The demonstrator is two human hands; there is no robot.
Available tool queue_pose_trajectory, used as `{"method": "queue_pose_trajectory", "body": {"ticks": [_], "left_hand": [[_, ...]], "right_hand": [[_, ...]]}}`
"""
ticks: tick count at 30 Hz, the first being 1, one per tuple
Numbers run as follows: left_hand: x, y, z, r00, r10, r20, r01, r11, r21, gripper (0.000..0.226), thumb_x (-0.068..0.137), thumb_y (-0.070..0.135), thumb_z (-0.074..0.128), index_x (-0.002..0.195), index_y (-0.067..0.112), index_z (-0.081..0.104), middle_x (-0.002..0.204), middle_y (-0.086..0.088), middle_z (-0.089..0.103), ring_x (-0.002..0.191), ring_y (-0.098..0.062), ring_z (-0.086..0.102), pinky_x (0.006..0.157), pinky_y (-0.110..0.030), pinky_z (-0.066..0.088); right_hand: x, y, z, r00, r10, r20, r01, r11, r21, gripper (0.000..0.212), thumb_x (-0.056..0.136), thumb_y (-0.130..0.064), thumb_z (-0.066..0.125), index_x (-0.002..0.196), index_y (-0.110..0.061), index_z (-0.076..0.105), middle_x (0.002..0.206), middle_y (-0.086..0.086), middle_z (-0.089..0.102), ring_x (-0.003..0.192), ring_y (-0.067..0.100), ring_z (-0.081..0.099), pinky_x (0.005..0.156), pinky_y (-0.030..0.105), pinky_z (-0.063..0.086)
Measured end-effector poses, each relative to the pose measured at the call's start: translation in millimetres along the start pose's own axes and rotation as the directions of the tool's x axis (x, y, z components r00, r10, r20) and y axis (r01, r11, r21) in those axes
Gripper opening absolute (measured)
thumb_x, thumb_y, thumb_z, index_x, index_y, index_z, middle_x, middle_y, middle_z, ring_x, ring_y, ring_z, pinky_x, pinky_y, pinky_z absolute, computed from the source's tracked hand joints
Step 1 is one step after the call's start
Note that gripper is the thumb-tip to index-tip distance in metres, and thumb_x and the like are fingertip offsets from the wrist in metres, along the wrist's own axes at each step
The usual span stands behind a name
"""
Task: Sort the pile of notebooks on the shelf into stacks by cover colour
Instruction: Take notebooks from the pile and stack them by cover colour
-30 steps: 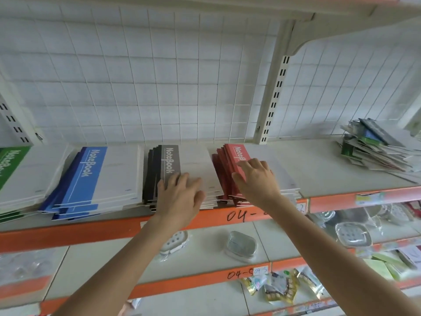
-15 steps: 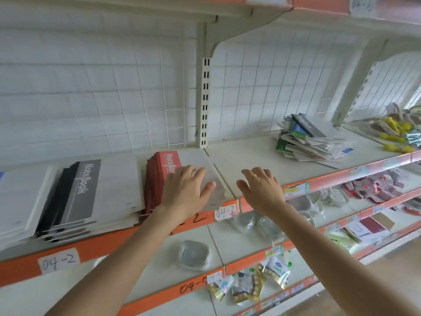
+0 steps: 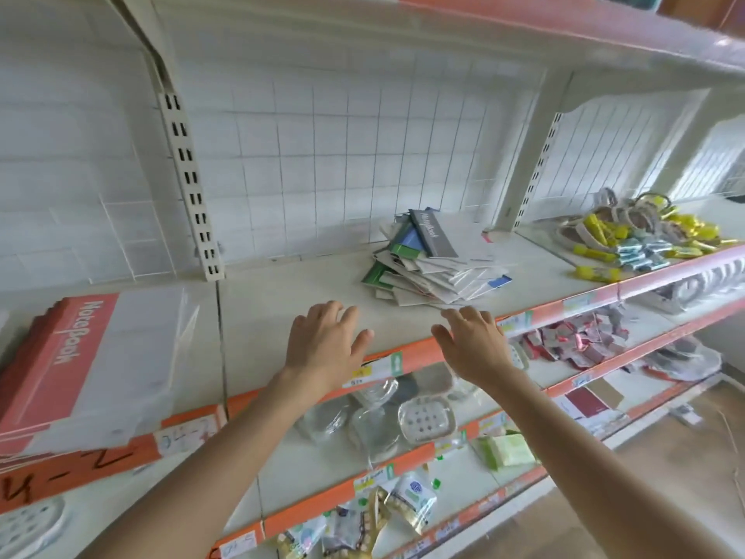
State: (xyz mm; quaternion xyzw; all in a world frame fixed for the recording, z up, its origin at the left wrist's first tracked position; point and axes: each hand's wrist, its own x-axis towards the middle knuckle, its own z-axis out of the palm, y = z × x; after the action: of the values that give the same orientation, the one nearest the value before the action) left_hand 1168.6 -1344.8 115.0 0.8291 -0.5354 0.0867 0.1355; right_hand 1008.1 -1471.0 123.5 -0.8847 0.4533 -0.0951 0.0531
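One jumbled multicolour notebook pile (image 3: pixel 437 272), left hand (image 3: pixel 322 351), right hand (image 3: pixel 473 344), fingers (image 3: pixel 339 316) spread

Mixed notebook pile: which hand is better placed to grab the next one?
Probably the right hand: open, empty, just in front of the mixed pile. The left hand, also open, sits farther left, toward the red stack.

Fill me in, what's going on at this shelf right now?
A person is sorting notebooks by cover colour. The left hand and right hand are both empty, fingers spread, above a bare stretch of the shelf. A neat red stack lies to their left. The mixed pile, with green, blue and grey covers, sits unsorted further back on the right.
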Motion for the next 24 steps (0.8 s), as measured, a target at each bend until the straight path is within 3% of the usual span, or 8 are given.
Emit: {"method": "queue_pose_trajectory", "body": {"ticks": [8, 12, 16, 19, 22, 24], "left_hand": [[67, 33, 27, 0.996, 0.061, 0.059, -0.062, 0.998, 0.01, 0.068, 0.087, 0.055, 0.01, 0.134, 0.019, 0.045, 0.137, -0.005, 0.044, 0.124, -0.026, 0.04, 0.094, -0.035, 0.036], [106, 34, 36, 0.996, 0.06, 0.064, -0.061, 0.998, 0.001, 0.049, 0.097, 0.046, 0.03, 0.138, 0.02, 0.041, 0.14, -0.005, 0.041, 0.128, -0.025, 0.037, 0.098, -0.035, 0.034], [132, 31, 37, 0.999, 0.042, 0.03, -0.042, 0.999, 0.021, 0.054, 0.093, 0.048, 0.022, 0.133, 0.02, 0.045, 0.138, -0.004, 0.043, 0.127, -0.025, 0.038, 0.096, -0.036, 0.034], [150, 31, 38, 1.0, 0.018, 0.021, -0.019, 0.999, 0.044, 0.048, 0.097, 0.047, 0.028, 0.132, 0.019, 0.046, 0.139, -0.004, 0.042, 0.127, -0.025, 0.037, 0.096, -0.036, 0.033], [162, 34, 38, 1.0, -0.018, 0.0, 0.018, 1.0, 0.024, 0.073, 0.082, 0.055, 0.008, 0.128, 0.018, 0.051, 0.133, -0.004, 0.047, 0.123, -0.025, 0.041, 0.094, -0.035, 0.036], [171, 37, 41, 0.998, -0.047, -0.034, 0.046, 0.999, -0.018, 0.068, 0.085, 0.052, 0.013, 0.129, 0.017, 0.052, 0.13, -0.003, 0.05, 0.121, -0.024, 0.044, 0.092, -0.034, 0.037]], "right_hand": [[57, 40, 8, 0.998, 0.058, -0.016, -0.056, 0.996, 0.071, 0.039, 0.097, -0.033, 0.039, 0.129, -0.011, 0.049, 0.127, 0.014, 0.049, 0.121, 0.033, 0.039, 0.094, 0.04, 0.036], [103, 42, 0, 0.995, 0.082, -0.054, -0.078, 0.994, 0.074, 0.039, 0.097, -0.034, 0.038, 0.127, -0.013, 0.049, 0.129, 0.013, 0.048, 0.122, 0.032, 0.037, 0.096, 0.04, 0.034], [152, 32, -10, 0.992, 0.077, -0.1, -0.068, 0.993, 0.092, 0.044, 0.095, -0.038, 0.04, 0.129, -0.012, 0.049, 0.131, 0.013, 0.047, 0.124, 0.031, 0.035, 0.098, 0.039, 0.033], [181, 22, -8, 0.998, 0.062, -0.022, -0.059, 0.989, 0.138, 0.047, 0.092, -0.044, 0.04, 0.123, -0.01, 0.051, 0.124, 0.014, 0.048, 0.118, 0.032, 0.039, 0.094, 0.04, 0.037], [203, 17, -1, 0.995, 0.052, 0.08, -0.054, 0.998, 0.02, 0.051, 0.088, -0.051, 0.043, 0.117, -0.01, 0.051, 0.115, 0.015, 0.051, 0.108, 0.035, 0.047, 0.087, 0.04, 0.04], [215, 19, 0, 0.994, 0.017, 0.105, -0.013, 0.999, -0.04, 0.044, 0.089, -0.043, 0.044, 0.117, -0.01, 0.05, 0.111, 0.014, 0.054, 0.102, 0.033, 0.052, 0.079, 0.036, 0.042]]}}
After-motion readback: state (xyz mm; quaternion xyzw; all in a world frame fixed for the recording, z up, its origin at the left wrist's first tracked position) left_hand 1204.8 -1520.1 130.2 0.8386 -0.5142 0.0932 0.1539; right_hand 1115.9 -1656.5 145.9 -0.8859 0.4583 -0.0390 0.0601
